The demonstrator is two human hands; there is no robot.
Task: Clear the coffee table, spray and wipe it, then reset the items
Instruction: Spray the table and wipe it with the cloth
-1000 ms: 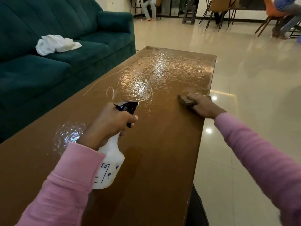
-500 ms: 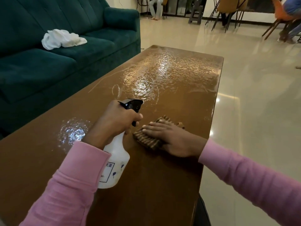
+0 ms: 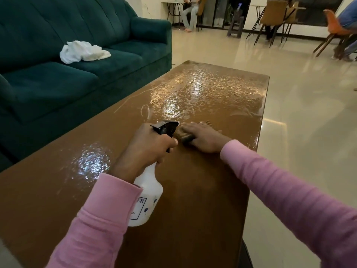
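Our left hand [image 3: 148, 149] curls round the neck of a white plastic spray bottle [image 3: 147, 198] with a black trigger, held tilted over the glossy brown bench [image 3: 193, 219]. Our right hand [image 3: 204, 137] lies flat, fingers straight, pressing a dark, blurred cloth [image 3: 186, 139] onto mid-bench, beside a beaded wet film [image 3: 202, 89]. A crumpled white rag [image 3: 83, 51] rests on the green velvet sofa [image 3: 48, 84].

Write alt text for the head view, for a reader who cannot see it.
A person in pink sleeves grips a white spray bottle in the left hand and presses a dark cloth onto a brown coffee table with the right hand. The table's far half glistens wet; a white cloth lies on the green sofa.
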